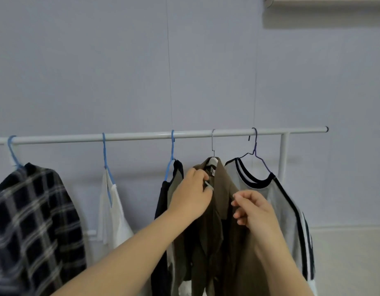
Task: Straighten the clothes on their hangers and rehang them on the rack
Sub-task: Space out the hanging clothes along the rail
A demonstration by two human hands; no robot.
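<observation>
An olive-brown shirt hangs on a white hanger with a metal hook over the white rack rail. My left hand grips the shirt's collar and the hanger's left arm. My right hand pinches the shirt's right front edge, just below the collar. Left of it hangs a black and beige garment on a blue hanger. To its right is a grey shirt with black trim on a dark wire hanger.
Further left on the rail hang a white top and a black plaid shirt, both on blue hangers. The rack's right post stands beside the grey shirt. An air conditioner is mounted high on the right of the pale wall.
</observation>
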